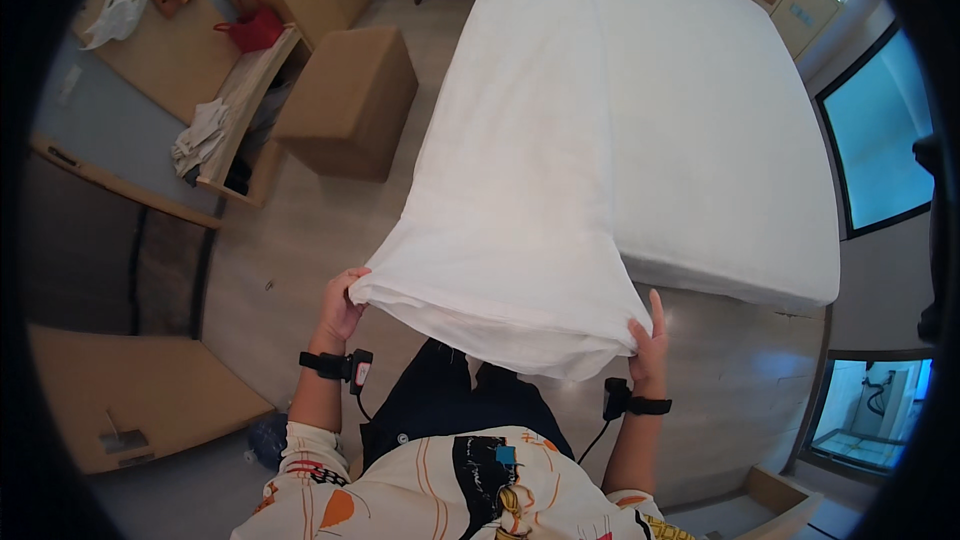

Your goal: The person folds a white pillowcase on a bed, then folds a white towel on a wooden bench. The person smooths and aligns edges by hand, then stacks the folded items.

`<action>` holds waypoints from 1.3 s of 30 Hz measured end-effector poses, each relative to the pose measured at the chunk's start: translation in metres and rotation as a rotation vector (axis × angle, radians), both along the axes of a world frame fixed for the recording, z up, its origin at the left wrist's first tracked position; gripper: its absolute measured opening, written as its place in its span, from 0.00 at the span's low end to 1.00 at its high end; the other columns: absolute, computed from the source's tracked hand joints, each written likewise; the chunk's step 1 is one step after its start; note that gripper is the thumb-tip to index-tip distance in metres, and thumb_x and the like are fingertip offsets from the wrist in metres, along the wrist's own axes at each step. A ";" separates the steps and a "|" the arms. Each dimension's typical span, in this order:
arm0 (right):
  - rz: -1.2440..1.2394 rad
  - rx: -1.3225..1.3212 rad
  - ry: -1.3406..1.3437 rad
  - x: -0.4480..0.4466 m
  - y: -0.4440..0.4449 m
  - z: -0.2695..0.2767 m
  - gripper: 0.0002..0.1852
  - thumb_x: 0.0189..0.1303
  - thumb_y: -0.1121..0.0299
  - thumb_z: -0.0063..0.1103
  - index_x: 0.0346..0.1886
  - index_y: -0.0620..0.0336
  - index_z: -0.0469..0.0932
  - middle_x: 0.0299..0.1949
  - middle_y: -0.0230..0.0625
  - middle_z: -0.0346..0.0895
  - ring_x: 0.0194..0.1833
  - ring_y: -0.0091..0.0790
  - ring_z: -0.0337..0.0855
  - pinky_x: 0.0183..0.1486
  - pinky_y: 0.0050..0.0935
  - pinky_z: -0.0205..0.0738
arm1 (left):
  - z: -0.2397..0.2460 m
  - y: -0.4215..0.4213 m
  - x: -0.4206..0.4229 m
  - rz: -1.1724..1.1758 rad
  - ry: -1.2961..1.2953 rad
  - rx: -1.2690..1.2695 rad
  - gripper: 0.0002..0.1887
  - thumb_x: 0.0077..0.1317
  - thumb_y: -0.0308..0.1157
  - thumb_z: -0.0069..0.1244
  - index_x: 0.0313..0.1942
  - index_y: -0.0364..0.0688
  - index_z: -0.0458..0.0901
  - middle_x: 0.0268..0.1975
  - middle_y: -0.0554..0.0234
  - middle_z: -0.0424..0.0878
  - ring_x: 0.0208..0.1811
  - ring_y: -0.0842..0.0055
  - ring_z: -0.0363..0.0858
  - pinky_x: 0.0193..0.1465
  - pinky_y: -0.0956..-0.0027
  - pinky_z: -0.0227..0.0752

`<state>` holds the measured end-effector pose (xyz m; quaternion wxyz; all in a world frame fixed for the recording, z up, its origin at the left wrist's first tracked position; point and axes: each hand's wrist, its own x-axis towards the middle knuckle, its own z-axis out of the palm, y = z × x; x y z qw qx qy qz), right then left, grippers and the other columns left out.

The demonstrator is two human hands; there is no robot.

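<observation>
A long white bed cover, perhaps a duvet cover (517, 157), stretches from the far end of the bed towards me, its near end lifted off the mattress. My left hand (345, 304) grips its near left corner. At the near right corner, my right hand (649, 345) holds the cloth between thumb and fingers, with one finger extended. The near edge sags between both hands and shows layered folds. To the right, a white-covered mattress (720, 150) lies partly under the cloth. Both wrists wear black straps with small devices.
A brown upholstered ottoman (345, 101) stands left of the bed, near a wooden bench (247, 105) with folded cloth and a red bag (255, 28). An open wooden drawer or box (772, 502) is at lower right. A wooden panel (142, 397) stands at lower left.
</observation>
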<state>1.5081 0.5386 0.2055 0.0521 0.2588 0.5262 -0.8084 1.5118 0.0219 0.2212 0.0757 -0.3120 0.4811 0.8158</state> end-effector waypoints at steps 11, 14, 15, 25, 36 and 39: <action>-0.194 -0.036 0.092 0.014 0.035 -0.020 0.09 0.64 0.72 0.61 0.46 0.60 0.75 0.38 0.33 0.80 0.36 0.28 0.82 0.38 0.25 0.80 | -0.002 0.042 -0.013 -0.216 0.404 -0.059 0.22 0.62 0.20 0.51 0.57 0.30 0.73 0.54 0.55 0.80 0.54 0.72 0.79 0.58 0.68 0.73; -0.311 -0.020 0.000 0.018 0.037 -0.023 0.11 0.65 0.70 0.60 0.48 0.61 0.74 0.39 0.34 0.80 0.37 0.30 0.83 0.38 0.26 0.80 | -0.020 0.050 -0.028 -0.298 0.375 -0.195 0.17 0.65 0.21 0.53 0.54 0.32 0.76 0.49 0.58 0.83 0.49 0.75 0.82 0.54 0.71 0.76; -0.267 -0.035 0.073 0.013 0.038 -0.021 0.11 0.65 0.70 0.60 0.48 0.61 0.74 0.39 0.34 0.79 0.37 0.30 0.83 0.38 0.27 0.80 | -0.025 0.052 -0.035 -0.307 0.375 -0.200 0.15 0.65 0.22 0.54 0.52 0.33 0.77 0.47 0.59 0.84 0.46 0.76 0.82 0.53 0.71 0.76; -0.141 -0.025 0.121 -0.005 0.046 -0.027 0.16 0.65 0.68 0.60 0.53 0.64 0.74 0.43 0.36 0.79 0.43 0.32 0.80 0.43 0.33 0.76 | -0.035 0.061 -0.085 -0.249 0.279 -0.434 0.09 0.65 0.36 0.59 0.33 0.39 0.82 0.27 0.72 0.80 0.24 0.87 0.74 0.32 0.81 0.70; -0.226 0.155 0.032 -0.044 0.048 -0.032 0.30 0.63 0.61 0.62 0.63 0.65 0.64 0.51 0.47 0.76 0.43 0.38 0.81 0.43 0.33 0.78 | -0.070 0.057 -0.150 -0.378 0.345 -0.832 0.22 0.68 0.40 0.55 0.57 0.36 0.75 0.44 0.64 0.81 0.40 0.81 0.76 0.44 0.75 0.71; -0.101 0.614 -0.084 -0.053 0.046 -0.072 0.32 0.60 0.64 0.65 0.65 0.61 0.63 0.55 0.48 0.74 0.44 0.39 0.80 0.45 0.37 0.77 | -0.120 0.050 -0.145 -0.548 0.335 -1.090 0.27 0.65 0.39 0.58 0.60 0.36 0.72 0.51 0.58 0.79 0.50 0.76 0.76 0.54 0.71 0.71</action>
